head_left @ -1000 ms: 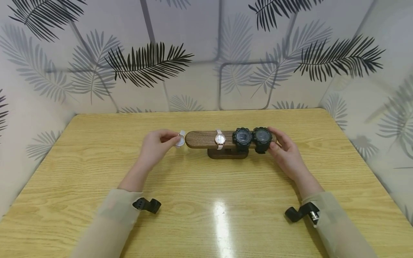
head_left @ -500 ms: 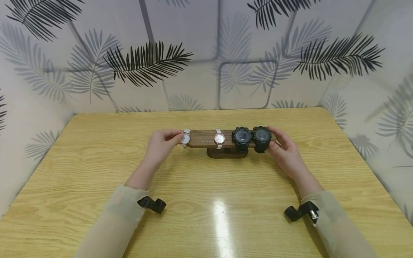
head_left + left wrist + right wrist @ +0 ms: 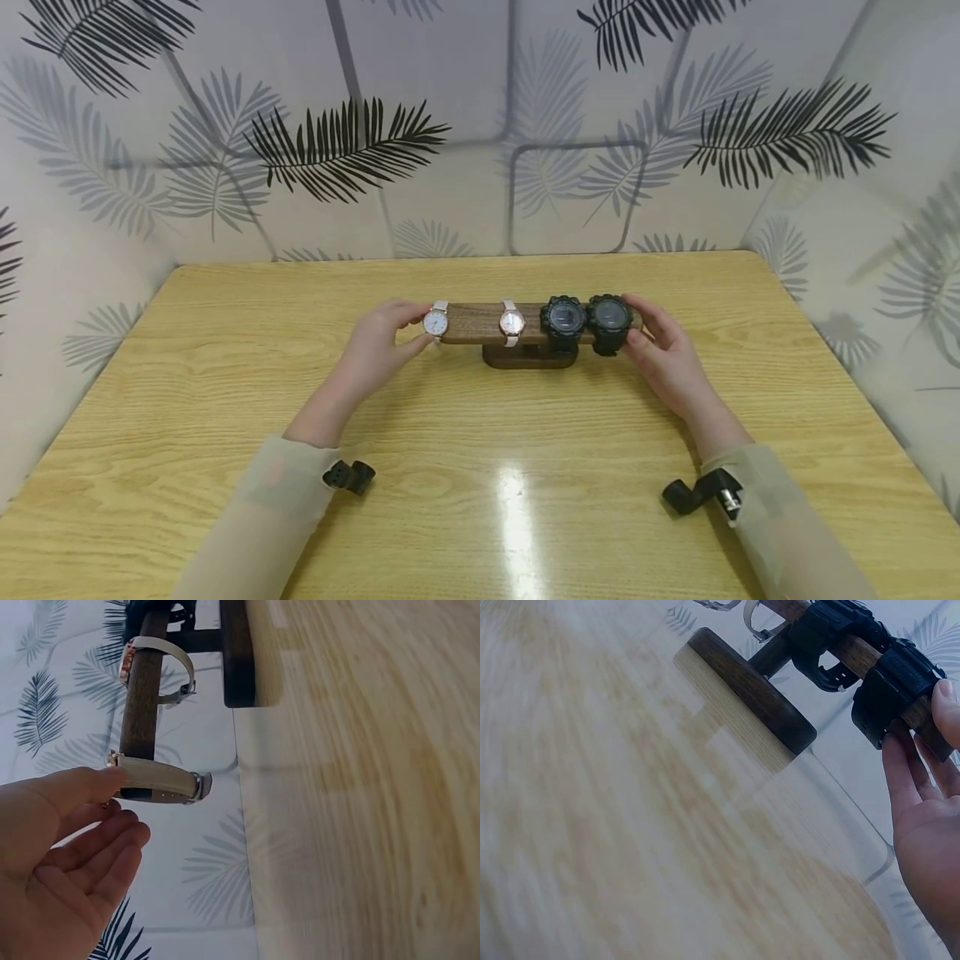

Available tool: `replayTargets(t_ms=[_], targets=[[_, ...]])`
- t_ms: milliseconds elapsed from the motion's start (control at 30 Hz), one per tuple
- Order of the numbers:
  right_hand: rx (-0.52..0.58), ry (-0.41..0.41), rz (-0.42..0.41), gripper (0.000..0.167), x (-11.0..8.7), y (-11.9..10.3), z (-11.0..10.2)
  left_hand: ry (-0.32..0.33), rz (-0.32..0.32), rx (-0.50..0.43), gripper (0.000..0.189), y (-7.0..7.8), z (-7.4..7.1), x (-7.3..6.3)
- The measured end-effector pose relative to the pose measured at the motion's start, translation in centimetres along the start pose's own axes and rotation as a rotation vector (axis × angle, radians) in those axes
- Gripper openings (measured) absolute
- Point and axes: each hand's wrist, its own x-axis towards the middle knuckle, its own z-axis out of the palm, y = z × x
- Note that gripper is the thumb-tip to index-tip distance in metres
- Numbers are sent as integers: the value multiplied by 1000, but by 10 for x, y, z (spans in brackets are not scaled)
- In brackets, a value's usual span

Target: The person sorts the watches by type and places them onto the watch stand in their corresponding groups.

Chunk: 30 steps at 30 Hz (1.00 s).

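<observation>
A dark wooden watch stand (image 3: 474, 323) has a bar raised over a small base (image 3: 754, 694). At the bar's left end, my left hand (image 3: 375, 348) pinches a white-strapped wristwatch (image 3: 436, 322) by its case. That watch's strap (image 3: 161, 780) loops around the bar in the left wrist view. My right hand (image 3: 670, 354) grips the bar's right end, thumb and fingers on either side, right beside a black digital watch (image 3: 610, 314). A second black digital watch (image 3: 564, 317) sits against it. Near the bar's middle is another white-strapped watch (image 3: 512, 323).
The stand rests on a light wood-grain table (image 3: 442, 483), towards its back edge. Behind and at the sides rises a pale wall covering (image 3: 465, 200) with leaf prints. Each sleeve carries a black wrist device (image 3: 348, 477).
My left hand has moved right, bringing the white-strapped watch from beside the bar onto its left end. The thumb has shifted off the dial. My right hand has stayed at the other end.
</observation>
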Motion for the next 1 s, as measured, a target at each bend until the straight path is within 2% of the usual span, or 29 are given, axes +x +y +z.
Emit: replayTargets(t_ms=[200,400,767,1000], targets=[[41,-2,1,48,-1,-1,0,-22,24,77,46,2,-1,1],[8,-5,-2,47,-1,-1,0,-43,15,120,52,3,1,4],[-1,-7,1,48,0,-1,0,-92,-14,68,59,0,-1,12],[-5,0,10,47,-1,-1,0,-110,21,40,59,-3,-2,16]])
